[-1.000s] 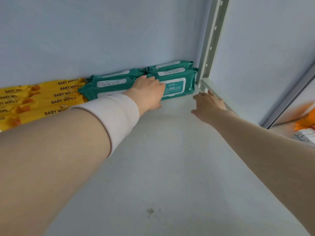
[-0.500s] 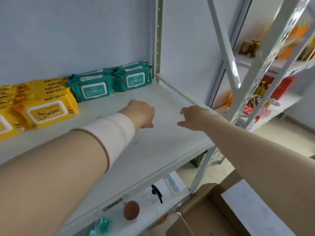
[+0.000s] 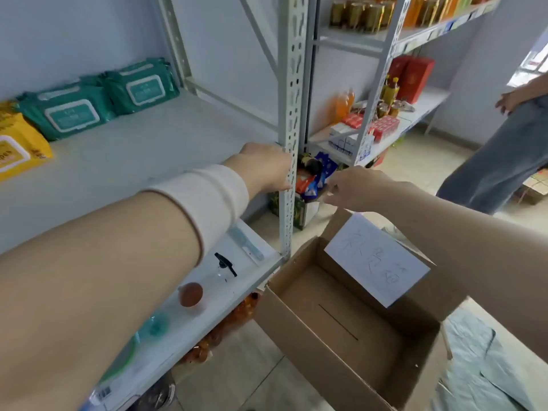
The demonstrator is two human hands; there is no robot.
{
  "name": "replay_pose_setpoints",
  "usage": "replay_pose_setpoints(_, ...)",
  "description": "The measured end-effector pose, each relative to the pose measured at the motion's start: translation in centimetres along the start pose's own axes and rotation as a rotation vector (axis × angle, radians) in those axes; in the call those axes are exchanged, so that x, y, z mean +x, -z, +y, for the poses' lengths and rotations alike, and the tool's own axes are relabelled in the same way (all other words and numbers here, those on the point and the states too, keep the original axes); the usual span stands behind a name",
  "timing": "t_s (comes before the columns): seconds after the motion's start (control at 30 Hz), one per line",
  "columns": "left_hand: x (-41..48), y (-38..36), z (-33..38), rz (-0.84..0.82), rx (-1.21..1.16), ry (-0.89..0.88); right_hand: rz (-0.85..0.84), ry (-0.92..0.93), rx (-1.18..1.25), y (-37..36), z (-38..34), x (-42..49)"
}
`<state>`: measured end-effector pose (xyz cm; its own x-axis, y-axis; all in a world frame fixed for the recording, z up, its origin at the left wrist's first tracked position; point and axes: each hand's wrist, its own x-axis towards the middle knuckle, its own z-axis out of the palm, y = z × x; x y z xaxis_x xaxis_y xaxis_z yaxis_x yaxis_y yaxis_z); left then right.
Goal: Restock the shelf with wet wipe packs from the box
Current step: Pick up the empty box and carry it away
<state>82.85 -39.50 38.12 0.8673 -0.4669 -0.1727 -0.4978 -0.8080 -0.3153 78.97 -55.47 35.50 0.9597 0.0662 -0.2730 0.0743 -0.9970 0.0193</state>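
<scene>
Green wet wipe packs (image 3: 71,111) lie stacked at the back of the grey shelf (image 3: 154,149), with yellow baby wipe packs (image 3: 17,143) to their left. An open cardboard box (image 3: 296,333) stands on the floor at the lower right, and no packs show inside it. My left hand (image 3: 264,167) hangs over the shelf's front right corner, fingers loosely bent and tips hidden behind the perforated post (image 3: 290,108); it holds nothing. Above the box's far flap, my right hand (image 3: 355,188) is relaxed and holds nothing.
A white sheet with handwriting (image 3: 376,262) is stuck on the box flap. The lower shelf (image 3: 246,280) carries clear bottles. A second rack (image 3: 415,105) with boxes and bottles stands behind. A person in jeans (image 3: 498,155) stands at the right.
Both hands have drawn back from the green packs at the shelf's rear to its front right corner. My view has swung right and down, bringing the box into sight.
</scene>
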Motion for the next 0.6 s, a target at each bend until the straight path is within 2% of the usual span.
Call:
replay_pose_setpoints(0.1, 0.9, -1.8, 5.6, -0.004, -0.023, -0.071, -0.067, -0.099, 0.053, -5.3, 5.4, -3.1)
replay_pose_setpoints(0.3, 2.9, -8.6, 13.4, -0.116, -0.060, -0.185, -0.211, -0.366, 0.177, -16.4, 13.1, -7.3)
replay_pose_setpoints(0.6, 9.0, -21.6, 17.8, -0.368, -0.256, -0.110, -0.338, -0.691, 0.468, -32.1, 14.9, -9.6)
